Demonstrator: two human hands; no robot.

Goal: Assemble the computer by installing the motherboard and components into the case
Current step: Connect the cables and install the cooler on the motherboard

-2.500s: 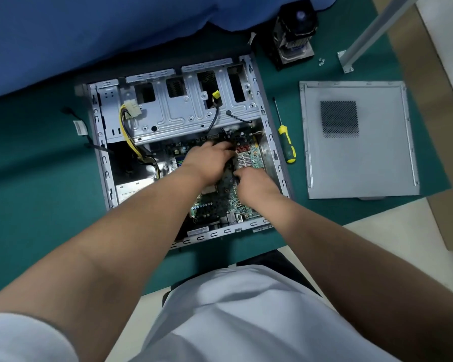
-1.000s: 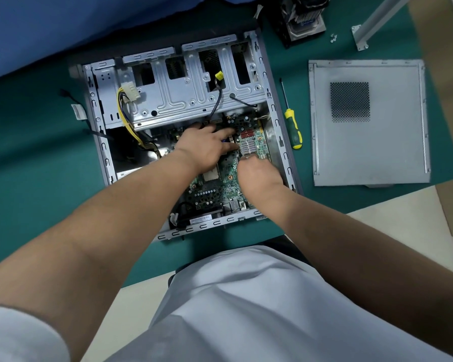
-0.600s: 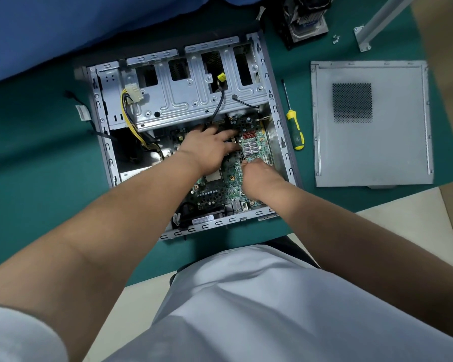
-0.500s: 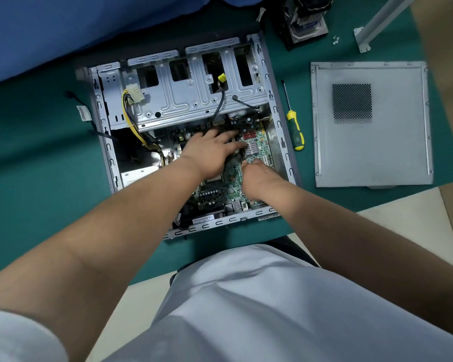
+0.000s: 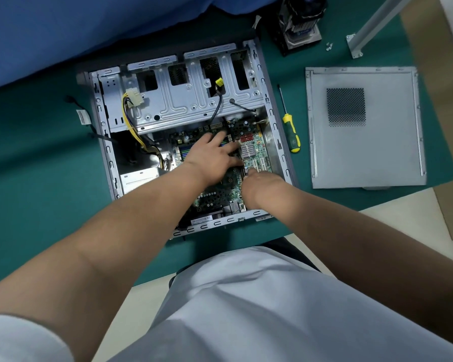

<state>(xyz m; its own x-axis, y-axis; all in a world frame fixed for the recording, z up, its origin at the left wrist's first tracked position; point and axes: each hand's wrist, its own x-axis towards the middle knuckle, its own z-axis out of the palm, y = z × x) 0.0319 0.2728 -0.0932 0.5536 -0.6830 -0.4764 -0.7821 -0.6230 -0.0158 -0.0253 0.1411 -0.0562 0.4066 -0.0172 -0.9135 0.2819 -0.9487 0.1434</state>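
An open grey computer case (image 5: 110,163) lies flat on the green mat. The green motherboard (image 5: 258,150) sits inside its right half, below the drive cage (image 5: 194,103). My left hand (image 5: 215,155) rests flat on the board's middle, fingers spread toward the silver heatsink (image 5: 247,149). Just below the white slots, my right hand (image 5: 260,184) has its back to the camera. Its fingers bend down onto the board, and the fingertips and anything under them are hidden.
A yellow-and-green screwdriver (image 5: 292,137) lies right of the case, then the detached side panel (image 5: 364,152). A fan cooler (image 5: 301,19), loose screws (image 5: 329,45) and a metal post (image 5: 372,24) are at the back right. Yellow power cables (image 5: 131,118) hang inside the case's left.
Both hands have stayed on the motherboard. My left hand's fingers have slid slightly right toward the heatsink, and the camera has shifted a little.
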